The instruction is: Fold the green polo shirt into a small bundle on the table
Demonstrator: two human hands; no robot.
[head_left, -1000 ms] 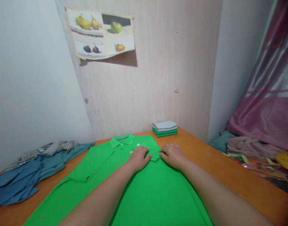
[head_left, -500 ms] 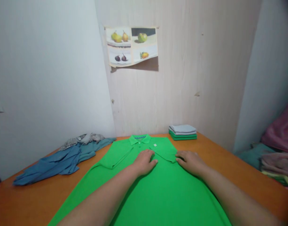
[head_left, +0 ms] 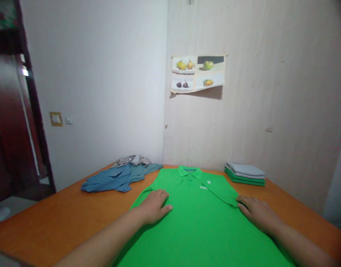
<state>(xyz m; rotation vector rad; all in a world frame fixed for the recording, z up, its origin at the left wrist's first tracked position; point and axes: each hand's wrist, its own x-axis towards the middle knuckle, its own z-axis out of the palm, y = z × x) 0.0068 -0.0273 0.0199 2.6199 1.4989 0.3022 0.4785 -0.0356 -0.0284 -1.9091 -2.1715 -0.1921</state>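
A bright green polo shirt (head_left: 192, 226) lies spread front side up, its collar at the far end and both short sleeves folded in over the chest. My left hand (head_left: 155, 205) rests flat on the left sleeve, fingers together and thumb apart, gripping nothing. At the shirt's right edge, my right hand (head_left: 258, 211) lies palm down with its fingertips touching the corner of the right sleeve. Its fingers are stretched out. White lettering (head_left: 203, 187) and a small white tag show on the chest.
The shirt lies on an orange table (head_left: 61, 211). Loose blue garments (head_left: 109, 180) and a striped cloth (head_left: 133, 160) lie at the back left. A stack of folded grey and green clothes (head_left: 244, 173) sits at the back right, near the wall.
The view has turned to the left. My left hand has moved from the middle of the chest to the left sleeve, uncovering the white lettering. My right hand stays by the right sleeve.
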